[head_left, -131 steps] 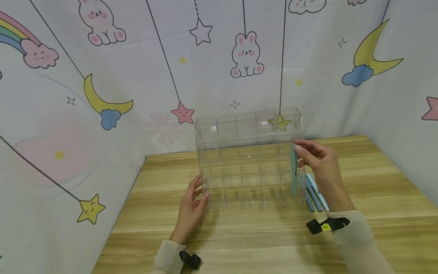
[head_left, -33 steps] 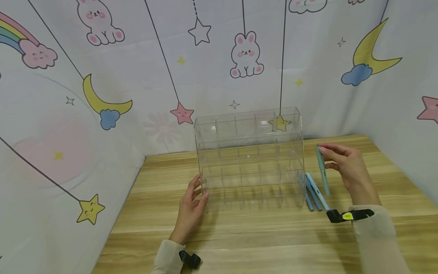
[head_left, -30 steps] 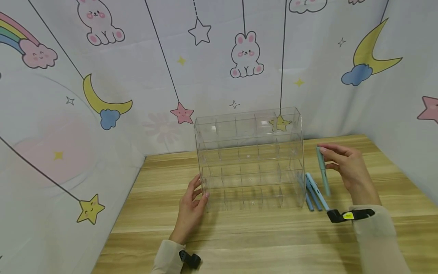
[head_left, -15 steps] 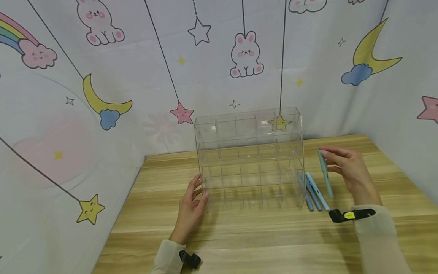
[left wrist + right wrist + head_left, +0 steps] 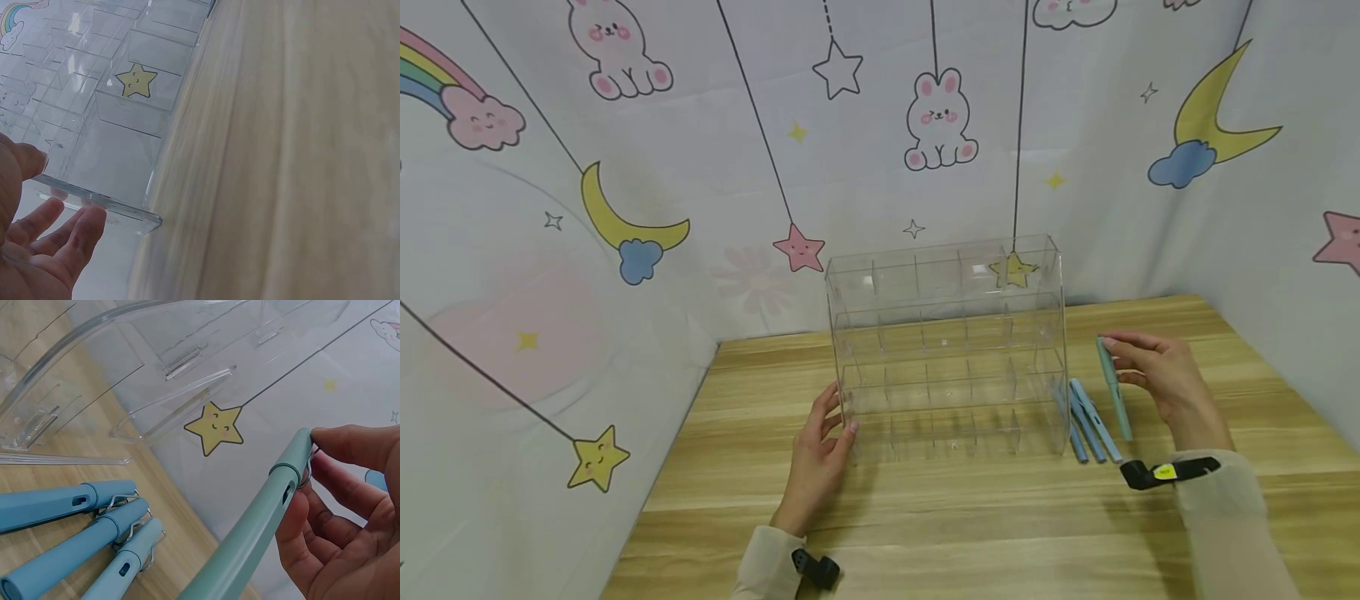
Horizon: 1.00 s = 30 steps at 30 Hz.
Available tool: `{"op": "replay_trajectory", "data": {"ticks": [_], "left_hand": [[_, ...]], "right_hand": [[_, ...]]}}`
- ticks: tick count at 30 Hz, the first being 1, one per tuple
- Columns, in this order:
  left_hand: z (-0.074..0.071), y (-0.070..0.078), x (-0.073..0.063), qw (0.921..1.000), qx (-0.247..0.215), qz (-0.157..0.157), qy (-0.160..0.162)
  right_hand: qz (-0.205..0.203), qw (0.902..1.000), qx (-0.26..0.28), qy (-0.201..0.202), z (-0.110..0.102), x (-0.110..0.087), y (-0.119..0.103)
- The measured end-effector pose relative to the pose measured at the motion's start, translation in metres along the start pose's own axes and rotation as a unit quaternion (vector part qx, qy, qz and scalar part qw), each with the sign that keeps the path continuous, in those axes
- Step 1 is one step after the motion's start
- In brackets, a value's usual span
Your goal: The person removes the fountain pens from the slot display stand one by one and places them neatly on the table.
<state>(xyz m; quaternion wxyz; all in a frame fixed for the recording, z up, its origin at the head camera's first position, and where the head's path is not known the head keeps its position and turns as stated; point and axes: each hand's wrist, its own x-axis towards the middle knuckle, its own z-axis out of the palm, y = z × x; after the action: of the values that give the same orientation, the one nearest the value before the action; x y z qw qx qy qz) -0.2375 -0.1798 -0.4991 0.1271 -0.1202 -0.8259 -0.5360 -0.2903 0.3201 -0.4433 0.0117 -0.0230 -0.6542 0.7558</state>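
A clear acrylic organizer [image 5: 946, 337] with several tiers of small compartments stands upright on the wooden table. My left hand [image 5: 816, 467] holds its left side panel, thumb at the front edge and fingers behind; the left wrist view shows the panel edge [image 5: 100, 203] between them. To the right of the organizer, my right hand [image 5: 1172, 375] pinches a pale green pen [image 5: 1116, 390] by its capped top, tilted with its lower end near the table. Beneath it and to its left lie three blue pens side by side: a dark one [image 5: 56, 505], a mid-blue one [image 5: 78, 553] and a light one [image 5: 128, 562].
A white curtain [image 5: 737, 183] printed with rabbits, stars and moons hangs behind and at both sides of the wooden table [image 5: 955, 525]. The organizer's right side panel [image 5: 1064, 367] stands close beside the blue pens.
Over four seconds my right hand carries the green pen from the organizer's right end out to the right. In the last second it sinks slightly. The left hand stays put.
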Motion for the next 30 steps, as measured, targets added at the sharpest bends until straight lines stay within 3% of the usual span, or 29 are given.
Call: {"op": "replay_trajectory", "data": {"ticks": [16, 30], "left_hand": [[0.0, 0.0, 0.0, 1.0, -0.001, 0.005, 0.002], [0.0, -0.001, 0.0, 1.0, -0.003, 0.001, 0.002]], "right_hand": [[0.012, 0.9995, -0.029, 0.001, -0.004, 0.003, 0.006], [0.043, 0.9951, -0.089, -0.009, -0.01, 0.006, 0.016]]}}
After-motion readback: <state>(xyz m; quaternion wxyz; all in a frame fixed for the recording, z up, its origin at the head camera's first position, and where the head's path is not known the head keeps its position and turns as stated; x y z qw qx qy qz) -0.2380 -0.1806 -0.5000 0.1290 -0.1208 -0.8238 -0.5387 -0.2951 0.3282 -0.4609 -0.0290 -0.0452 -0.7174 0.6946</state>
